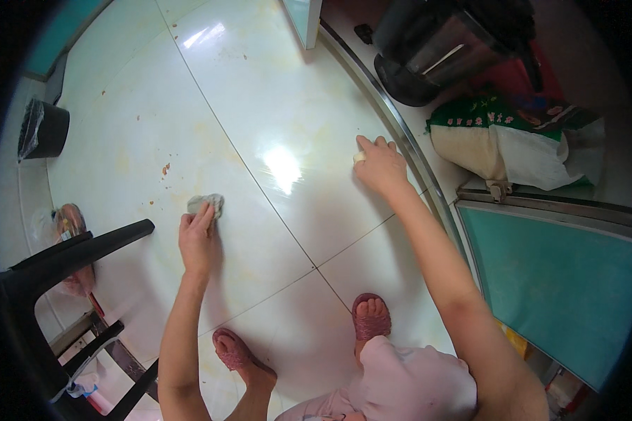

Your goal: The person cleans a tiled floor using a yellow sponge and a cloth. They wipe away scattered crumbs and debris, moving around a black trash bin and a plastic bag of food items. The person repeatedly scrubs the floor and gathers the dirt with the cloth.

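Note:
My left hand holds a crumpled grey-white cloth down on the white tiled floor. Small reddish-brown crumbs lie scattered a little beyond the cloth and to its left. On the right, my right hand reaches down to the floor close to a metal cabinet rail. A small pale yellowish piece shows at the thumb side of that hand; the fingers hide the rest of it. My feet in dark pink slippers stand below the hands.
Left stand a black bin with a bag, black chair legs and a plastic bag of reddish items. An open cabinet at right holds a black appliance and a green-and-white sack. Its teal door hangs beside my right arm.

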Demonstrator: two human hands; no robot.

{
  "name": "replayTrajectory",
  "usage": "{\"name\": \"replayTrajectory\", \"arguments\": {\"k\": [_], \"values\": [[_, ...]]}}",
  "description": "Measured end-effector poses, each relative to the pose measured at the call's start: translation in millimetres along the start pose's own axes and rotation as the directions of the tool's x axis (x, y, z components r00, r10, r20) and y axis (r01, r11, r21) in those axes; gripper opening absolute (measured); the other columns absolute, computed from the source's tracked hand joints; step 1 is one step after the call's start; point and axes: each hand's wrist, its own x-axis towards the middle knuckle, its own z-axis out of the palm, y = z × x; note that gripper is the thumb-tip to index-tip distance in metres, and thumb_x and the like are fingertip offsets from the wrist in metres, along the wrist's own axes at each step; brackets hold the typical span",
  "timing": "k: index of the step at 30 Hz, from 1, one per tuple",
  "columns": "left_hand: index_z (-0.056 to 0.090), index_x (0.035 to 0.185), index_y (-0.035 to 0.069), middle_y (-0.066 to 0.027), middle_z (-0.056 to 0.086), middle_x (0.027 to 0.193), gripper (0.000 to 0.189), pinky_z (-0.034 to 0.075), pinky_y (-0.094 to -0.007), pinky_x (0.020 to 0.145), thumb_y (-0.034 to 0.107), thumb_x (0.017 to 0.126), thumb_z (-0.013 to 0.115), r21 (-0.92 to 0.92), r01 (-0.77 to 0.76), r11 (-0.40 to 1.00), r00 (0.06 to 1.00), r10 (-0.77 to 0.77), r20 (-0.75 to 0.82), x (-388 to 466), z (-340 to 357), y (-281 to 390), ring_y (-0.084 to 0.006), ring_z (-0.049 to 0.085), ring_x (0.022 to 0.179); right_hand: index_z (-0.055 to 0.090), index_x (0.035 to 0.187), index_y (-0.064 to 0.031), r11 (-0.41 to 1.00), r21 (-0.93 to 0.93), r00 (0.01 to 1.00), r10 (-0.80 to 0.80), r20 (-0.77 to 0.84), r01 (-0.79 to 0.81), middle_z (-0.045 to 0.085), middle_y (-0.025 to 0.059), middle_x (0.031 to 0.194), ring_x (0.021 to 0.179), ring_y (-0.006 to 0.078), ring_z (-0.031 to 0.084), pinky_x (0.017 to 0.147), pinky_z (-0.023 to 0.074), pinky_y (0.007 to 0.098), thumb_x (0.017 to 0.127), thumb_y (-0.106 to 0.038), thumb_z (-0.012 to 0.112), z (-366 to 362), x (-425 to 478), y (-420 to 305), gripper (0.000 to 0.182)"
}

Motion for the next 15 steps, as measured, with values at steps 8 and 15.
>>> {"name": "replayTrajectory", "arguments": {"k": [8,15], "values": [[0.061,0.114,0.009,-0.0042,0.056,0.130,0.038,0.047,-0.0362,0.085,0.004,0.077,0.056,-0.354,-0.411,0.840,0.907,0.418,-0.060,61,113,180,-0.0276,0.054,0.100,0.051,0.121,-0.0045,0.755,0.640,0.809,0.285,-0.515,0.141,0.047,0.0175,0.122,0.117,0.0344,0.044,0.102,0.0339,0.0407,0.082,-0.008,0.057,51,-68,56,0.039],[0.062,0.111,0.010,-0.0157,0.055,0.084,0.031,0.045,-0.0428,0.071,0.010,0.080,0.057,-0.375,-0.397,0.838,0.917,0.383,-0.115,146,165,220,-0.0325,0.055,0.080,0.050,0.122,-0.0036,0.784,0.613,0.845,0.260,-0.468,0.098,0.042,0.0170,0.127,0.121,0.0337,0.041,0.104,0.0321,0.0411,0.084,-0.006,0.058,61,-85,58,0.039]]}}
